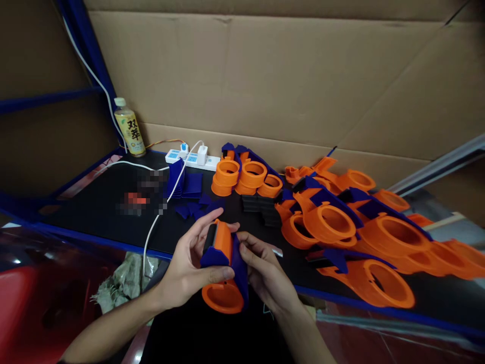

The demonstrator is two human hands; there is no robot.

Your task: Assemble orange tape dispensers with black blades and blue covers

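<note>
An orange and blue tape dispenser (224, 243) is held close to my body at the table's front edge, its round ring pointing down toward me. My left hand (189, 268) wraps around it, thumb across the blue part and fingers behind the black roller. On the other side, my right hand (263, 263) grips the blue side plate with thumb and fingers; the fingertips are partly hidden. Loose small blue pieces (195, 208) lie just beyond my left hand. A few black roller-like parts (261, 206) lie past my right hand.
Several similar tape dispensers (335, 222) are piled at the right. Orange rings (252, 174) stand at the back by a white power strip (193, 158). Stacked blue plates (176, 179), a white cable (155, 222) and a drink bottle (131, 129) are at the left. Cardboard (265, 76) lines the back.
</note>
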